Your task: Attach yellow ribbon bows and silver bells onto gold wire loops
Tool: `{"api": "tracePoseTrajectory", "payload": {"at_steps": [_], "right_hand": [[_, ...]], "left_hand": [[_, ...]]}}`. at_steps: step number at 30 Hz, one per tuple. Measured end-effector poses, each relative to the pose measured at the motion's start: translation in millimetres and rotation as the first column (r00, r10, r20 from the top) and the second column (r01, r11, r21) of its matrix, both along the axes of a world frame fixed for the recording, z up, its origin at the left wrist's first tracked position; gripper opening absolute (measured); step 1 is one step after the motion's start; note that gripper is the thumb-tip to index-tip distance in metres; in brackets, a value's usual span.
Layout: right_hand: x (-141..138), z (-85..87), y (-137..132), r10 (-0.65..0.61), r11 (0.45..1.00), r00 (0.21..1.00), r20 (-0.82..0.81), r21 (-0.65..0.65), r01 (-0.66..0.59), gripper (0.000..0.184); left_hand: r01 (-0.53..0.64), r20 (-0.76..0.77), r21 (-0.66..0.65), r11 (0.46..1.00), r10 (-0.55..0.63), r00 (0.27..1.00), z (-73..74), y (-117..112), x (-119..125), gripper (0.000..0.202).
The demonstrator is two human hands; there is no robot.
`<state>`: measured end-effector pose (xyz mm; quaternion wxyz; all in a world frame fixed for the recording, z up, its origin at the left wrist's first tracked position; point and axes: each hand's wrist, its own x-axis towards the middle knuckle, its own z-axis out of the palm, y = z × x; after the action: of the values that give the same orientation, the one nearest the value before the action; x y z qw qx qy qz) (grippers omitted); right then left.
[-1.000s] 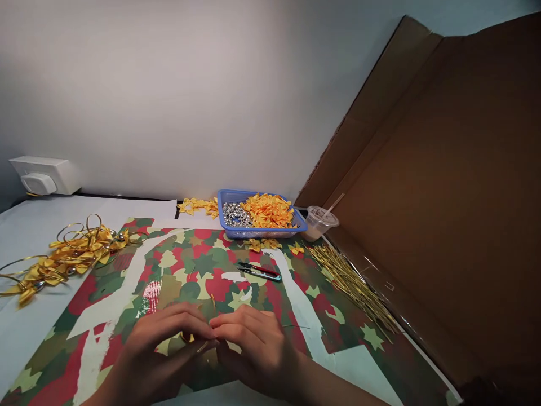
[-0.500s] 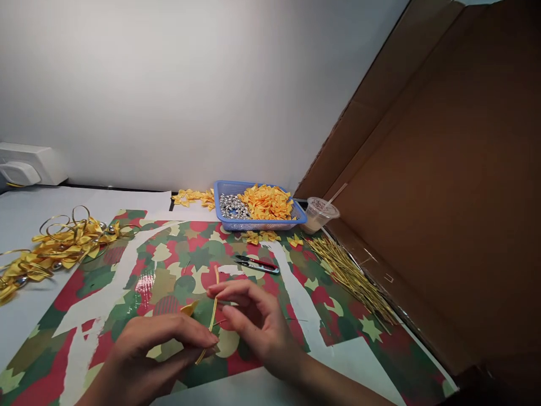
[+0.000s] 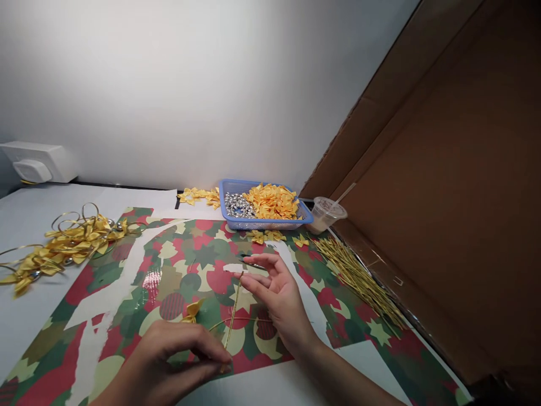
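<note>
The left hand (image 3: 173, 355) is curled nearly shut at the lower middle of the view, finger and thumb pinching the bottom end of a thin gold stem (image 3: 233, 321). The stem's long axis rises almost upright in the view, leaning slightly right, with its top end just by the fingertips (image 3: 249, 280) of the right hand (image 3: 281, 301). That hand is nearer the far edge, held open with fingers spread, and has hold of nothing (whether a fingertip grazes the stem, I can't tell). A fine gold wire (image 3: 249, 320) curves across the stem, and a yellow satin bow (image 3: 192, 311) sits just left of it, above the left hand, on camouflage-print wrapping paper (image 3: 203, 254).
</note>
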<state>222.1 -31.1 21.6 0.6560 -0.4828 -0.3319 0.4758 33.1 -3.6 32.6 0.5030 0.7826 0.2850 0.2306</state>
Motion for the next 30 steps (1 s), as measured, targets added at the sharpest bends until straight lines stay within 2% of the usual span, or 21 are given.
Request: {"api": "tracePoseTrajectory", "payload": {"at_steps": [4,8,12,15,18,23,27,30], "right_hand": [[-1,-0.6,-3,0.028,1.000,0.999,0.043,-0.012,-0.028,0.033],[-3,-2.6,-10,0.003,0.997,0.982,0.189,0.078,-0.018,0.026],[-6,-2.2,-17,-0.058,0.982,0.931,0.361,0.188,-0.012,0.017],[-7,-1.6,-22,-0.086,0.956,0.877,0.473,0.287,-0.061,0.014],[-6,-2.9,-26,-0.102,0.925,0.786,0.610,0.349,-0.151,0.017],[-3,-4.5,-27,-0.146,0.864,0.643,0.752,0.414,-0.288,0.030],[-1,-3.0,-26,-0.146,0.804,0.628,0.764,0.462,-0.375,0.034],[-1,-2.3,-26,-0.106,0.781,0.627,0.772,0.455,-0.428,0.035]], "left_hand": [[-0.072,-0.048,-0.228,0.971,0.063,0.997,2.2,-2,3,0.011],[-0.195,-0.059,-0.502,0.843,0.192,0.980,4.1,-1,4,0.023],[-0.207,-0.095,-0.662,0.720,0.193,0.977,1.3,4,3,0.029],[-0.202,-0.166,-0.722,0.662,0.117,0.979,-0.8,6,2,0.032],[-0.118,-0.101,-0.760,0.639,0.062,0.993,0.1,6,2,0.031],[-0.099,-0.061,-0.803,0.587,0.084,0.995,5.9,4,4,0.027],[-0.095,-0.049,-0.815,0.572,0.095,0.994,4.6,4,4,0.024],[-0.101,-0.063,-0.812,0.574,0.087,0.994,1.5,4,3,0.023]]}}
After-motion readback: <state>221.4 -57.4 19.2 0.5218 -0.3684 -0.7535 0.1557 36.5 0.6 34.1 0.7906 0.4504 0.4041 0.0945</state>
